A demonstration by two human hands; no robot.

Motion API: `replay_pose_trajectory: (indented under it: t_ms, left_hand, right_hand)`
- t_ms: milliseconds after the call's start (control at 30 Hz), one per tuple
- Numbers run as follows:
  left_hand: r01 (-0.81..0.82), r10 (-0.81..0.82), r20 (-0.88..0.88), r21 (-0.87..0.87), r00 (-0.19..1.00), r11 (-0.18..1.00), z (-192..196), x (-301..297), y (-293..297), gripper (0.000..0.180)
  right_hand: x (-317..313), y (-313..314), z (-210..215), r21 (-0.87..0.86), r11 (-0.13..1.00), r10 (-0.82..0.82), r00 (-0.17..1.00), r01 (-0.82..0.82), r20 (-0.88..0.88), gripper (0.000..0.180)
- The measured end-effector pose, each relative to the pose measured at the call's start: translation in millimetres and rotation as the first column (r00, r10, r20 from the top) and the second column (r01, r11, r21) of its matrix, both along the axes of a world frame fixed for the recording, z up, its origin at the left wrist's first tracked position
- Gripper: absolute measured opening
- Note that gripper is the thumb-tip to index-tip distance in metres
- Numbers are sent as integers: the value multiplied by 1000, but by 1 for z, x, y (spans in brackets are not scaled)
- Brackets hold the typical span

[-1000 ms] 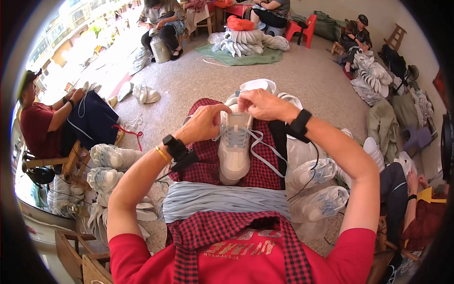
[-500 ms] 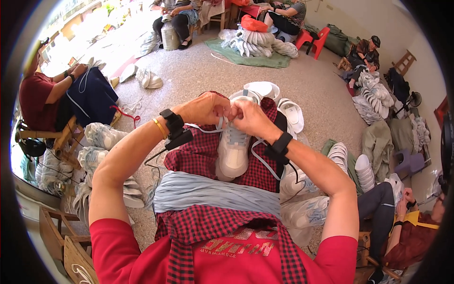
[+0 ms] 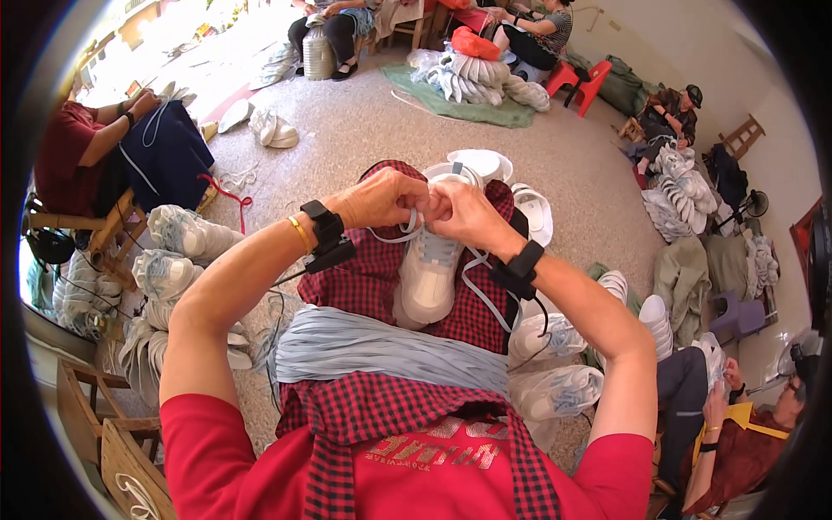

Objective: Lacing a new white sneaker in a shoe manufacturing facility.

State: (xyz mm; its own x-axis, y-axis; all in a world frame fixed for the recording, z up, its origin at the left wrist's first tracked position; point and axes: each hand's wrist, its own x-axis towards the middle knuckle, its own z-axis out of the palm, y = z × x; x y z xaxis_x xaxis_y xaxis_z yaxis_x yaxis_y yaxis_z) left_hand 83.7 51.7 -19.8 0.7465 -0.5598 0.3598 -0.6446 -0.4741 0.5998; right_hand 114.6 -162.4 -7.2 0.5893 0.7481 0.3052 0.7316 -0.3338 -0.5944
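A white sneaker (image 3: 426, 290) with pale blue-grey lacing rests on my lap, toe toward me. Over its upper end my two hands meet, fingertips almost touching. My left hand (image 3: 390, 199) is closed in a pinch on a pale blue shoelace (image 3: 409, 232), which loops out below the fingers. Closed as well, my right hand (image 3: 466, 213) pinches at the lace by the sneaker's throat; its fingertips hide the exact grip. Another stretch of lace hangs down the right side of the sneaker. Across my lap lies a thick bundle of pale blue laces (image 3: 390, 348), over a red-and-black checked cloth (image 3: 347, 286).
White shoes (image 3: 481, 165) lie just beyond my knees. Wrapped sneakers are piled at my left (image 3: 186, 234) and right (image 3: 559, 390). A wooden chair (image 3: 130, 459) stands at lower left. Several people sit around the room near shoe stacks; a red chair (image 3: 589, 87) is at the back.
Both hands stay at the top of the sneaker, fingers shifting slightly. The lace by my left hand now forms a smaller loop nearer the fingers. The whole view has shifted a little.
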Motion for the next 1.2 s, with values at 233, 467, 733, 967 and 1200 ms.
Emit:
replay_pose_trajectory:
  t_ms: [233,467,733,967,1200]
  left_hand:
    - [-11,9,49,30,999,999,0,-2,-1,15]
    - [-15,14,-12,-31,1000,999,-3,-5,5,14]
    - [46,-36,87,-114,996,992,-5,-11,3,12]
    - [-177,258,270,-291,927,940,-15,-24,-2,16]
    - [-500,494,-141,-451,858,739,-2,-42,-2,28]
  right_hand:
    - [-4,-18,12,-79,996,16,980,-32,-197,22]
    - [-9,-3,8,-35,998,-51,986,46,-159,25]
    - [-16,10,-8,-44,990,-117,950,135,288,23]
    - [-18,1,9,-236,961,-7,865,144,502,25]
    - [20,-121,68,-245,851,-161,675,465,720,17]
